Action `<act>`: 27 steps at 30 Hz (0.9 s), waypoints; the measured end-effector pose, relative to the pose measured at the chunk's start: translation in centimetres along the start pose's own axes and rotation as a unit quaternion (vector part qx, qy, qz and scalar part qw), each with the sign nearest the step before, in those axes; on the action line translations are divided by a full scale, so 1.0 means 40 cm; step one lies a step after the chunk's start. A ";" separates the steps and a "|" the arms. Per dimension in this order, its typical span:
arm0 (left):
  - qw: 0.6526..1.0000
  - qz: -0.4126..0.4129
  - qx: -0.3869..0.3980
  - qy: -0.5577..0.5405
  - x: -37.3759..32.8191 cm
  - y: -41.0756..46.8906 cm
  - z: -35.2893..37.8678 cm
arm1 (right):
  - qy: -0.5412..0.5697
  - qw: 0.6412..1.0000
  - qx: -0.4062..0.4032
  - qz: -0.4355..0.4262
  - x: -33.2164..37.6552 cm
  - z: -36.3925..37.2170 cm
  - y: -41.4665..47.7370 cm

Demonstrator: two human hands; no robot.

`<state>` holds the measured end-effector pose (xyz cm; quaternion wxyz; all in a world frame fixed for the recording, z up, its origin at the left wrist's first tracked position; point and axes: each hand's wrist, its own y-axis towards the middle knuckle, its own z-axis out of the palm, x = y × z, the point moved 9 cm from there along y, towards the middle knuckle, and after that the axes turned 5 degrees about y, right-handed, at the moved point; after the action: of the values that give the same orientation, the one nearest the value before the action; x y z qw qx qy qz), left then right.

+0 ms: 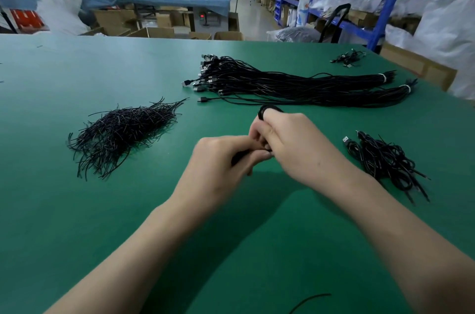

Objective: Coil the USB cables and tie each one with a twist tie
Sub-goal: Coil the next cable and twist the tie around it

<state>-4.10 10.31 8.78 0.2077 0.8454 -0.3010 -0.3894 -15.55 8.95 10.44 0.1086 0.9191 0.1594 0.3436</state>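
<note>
Loops of USB cable (268, 108) poke out beyond the right hand (290, 144), which grips the coil; the left hand (221, 162) pinches its near side. Twist ties (120, 131) lie left of the hands, coiled cables (380, 159) right.

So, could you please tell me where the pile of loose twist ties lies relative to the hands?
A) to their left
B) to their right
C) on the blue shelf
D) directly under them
A: the twist ties lie on the table left of the left hand and right hand, which both grip a cable; the coiled cables lie to the right.
</note>
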 end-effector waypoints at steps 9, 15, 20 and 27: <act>0.998 0.010 -0.041 -0.044 0.011 0.009 -0.061 | 0.224 0.948 0.214 0.069 -0.034 0.086 -0.073; 0.997 0.016 0.040 -0.069 0.022 0.009 -0.030 | 0.327 0.897 0.278 0.108 -0.038 0.109 -0.116; 0.979 0.146 0.066 0.129 -0.021 0.003 -0.016 | 0.333 0.891 0.285 0.117 -0.056 0.117 -0.125; 0.967 0.178 0.075 0.163 -0.033 -0.008 -0.004 | 0.336 0.874 0.329 0.123 -0.063 0.133 -0.146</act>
<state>-4.54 11.43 9.38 0.2558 0.8434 -0.4372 -0.1791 -15.07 12.95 3.20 -0.3032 0.7428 0.1756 0.5704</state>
